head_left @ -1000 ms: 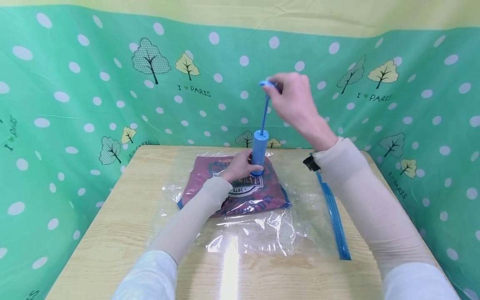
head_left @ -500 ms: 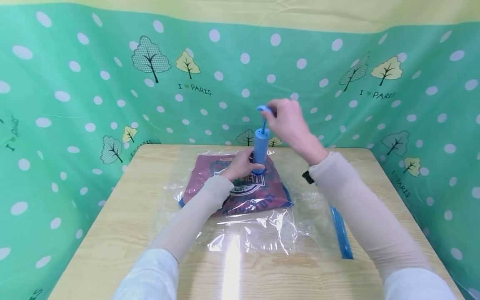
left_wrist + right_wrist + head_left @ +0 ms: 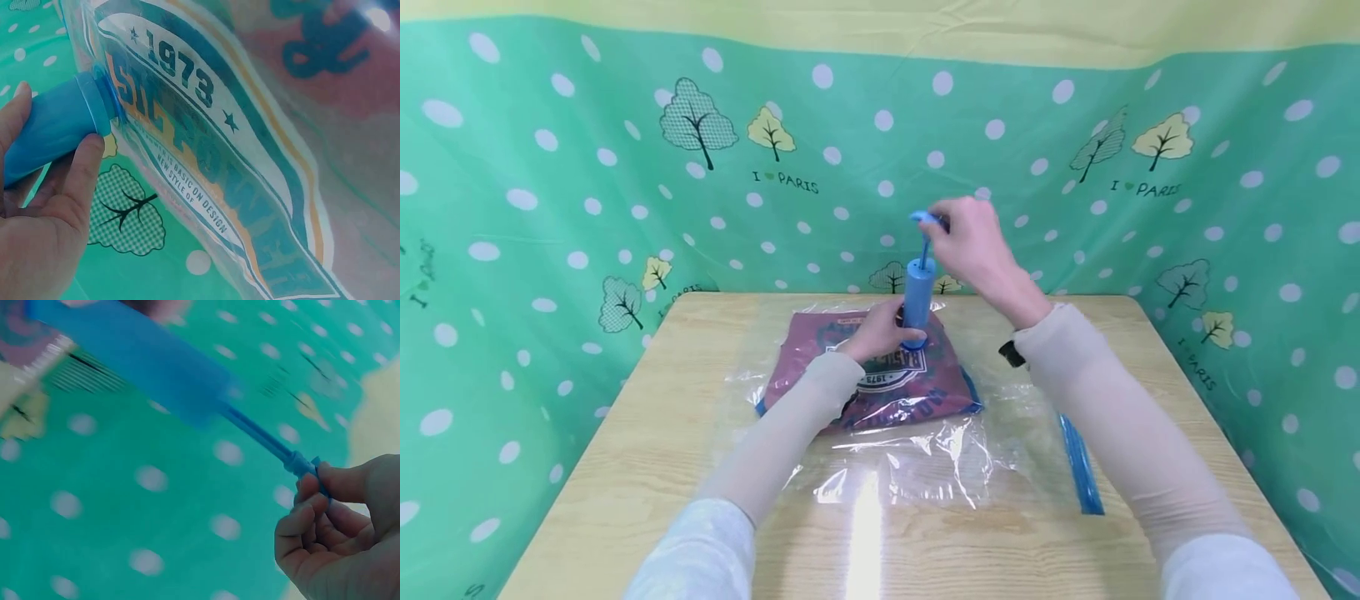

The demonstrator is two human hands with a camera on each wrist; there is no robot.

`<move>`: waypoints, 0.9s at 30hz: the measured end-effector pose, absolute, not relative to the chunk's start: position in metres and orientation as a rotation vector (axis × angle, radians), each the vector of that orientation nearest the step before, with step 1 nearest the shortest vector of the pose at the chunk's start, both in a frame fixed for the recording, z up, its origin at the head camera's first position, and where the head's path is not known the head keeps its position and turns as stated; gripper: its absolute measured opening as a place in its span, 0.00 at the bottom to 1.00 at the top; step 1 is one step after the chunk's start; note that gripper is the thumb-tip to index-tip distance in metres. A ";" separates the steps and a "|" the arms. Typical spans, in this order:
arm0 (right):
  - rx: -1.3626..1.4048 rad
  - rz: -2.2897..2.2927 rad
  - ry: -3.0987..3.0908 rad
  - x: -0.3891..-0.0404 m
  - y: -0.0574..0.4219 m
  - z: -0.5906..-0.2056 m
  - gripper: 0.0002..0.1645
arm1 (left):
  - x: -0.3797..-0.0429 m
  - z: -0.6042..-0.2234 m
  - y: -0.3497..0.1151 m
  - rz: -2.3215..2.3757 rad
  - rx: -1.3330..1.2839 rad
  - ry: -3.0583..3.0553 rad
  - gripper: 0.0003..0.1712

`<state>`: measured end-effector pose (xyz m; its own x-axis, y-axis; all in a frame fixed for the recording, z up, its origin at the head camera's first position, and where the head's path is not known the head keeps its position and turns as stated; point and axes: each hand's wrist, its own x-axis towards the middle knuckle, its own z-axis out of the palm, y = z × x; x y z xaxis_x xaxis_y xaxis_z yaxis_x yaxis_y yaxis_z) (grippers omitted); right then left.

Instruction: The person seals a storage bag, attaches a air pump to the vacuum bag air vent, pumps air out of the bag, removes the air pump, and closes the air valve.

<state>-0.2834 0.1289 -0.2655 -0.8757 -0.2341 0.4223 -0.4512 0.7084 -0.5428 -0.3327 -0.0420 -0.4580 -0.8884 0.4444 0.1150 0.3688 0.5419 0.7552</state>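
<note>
A blue hand pump (image 3: 919, 296) stands nearly upright on a clear plastic vacuum bag (image 3: 895, 475). Inside the bag lies a folded maroon garment (image 3: 820, 350) with printed lettering. Low on the barrel, my left hand (image 3: 877, 332) grips the pump; in the left wrist view its fingers wrap the blue cylinder (image 3: 53, 128), whose end meets the bag over the print. My right hand (image 3: 970, 237) holds the pump's handle (image 3: 925, 217) between thumb and fingers, with a short length of rod showing beneath it. The right wrist view shows the same rod (image 3: 259, 434) running into the barrel.
The bag's blue zip strip (image 3: 1081, 467) lies along its right side, partly hidden beneath my right forearm. A light wooden table (image 3: 625, 450) carries everything. Behind and at both sides hangs a green dotted curtain (image 3: 820, 208) with printed trees.
From one second to half a second ago, my right hand moved down with the handle, shortening the visible rod. Since then it stays at about that height. My left hand keeps its place.
</note>
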 end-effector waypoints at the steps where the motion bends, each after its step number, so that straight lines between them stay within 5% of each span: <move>1: 0.524 0.959 -2.577 -0.281 0.129 -0.254 0.14 | -0.333 -0.458 -0.042 1.277 0.713 2.678 0.31; 7: 0.486 0.895 -2.433 -0.269 0.131 -0.194 0.17 | -0.333 -0.460 -0.044 1.290 0.694 2.677 0.33; 11: 0.496 0.845 -2.374 -0.266 0.132 -0.190 0.17 | -0.334 -0.459 -0.043 1.292 0.683 2.676 0.34; 27: 0.550 0.886 -2.628 -0.296 0.124 -0.316 0.11 | -0.334 -0.454 -0.042 1.263 0.693 2.676 0.30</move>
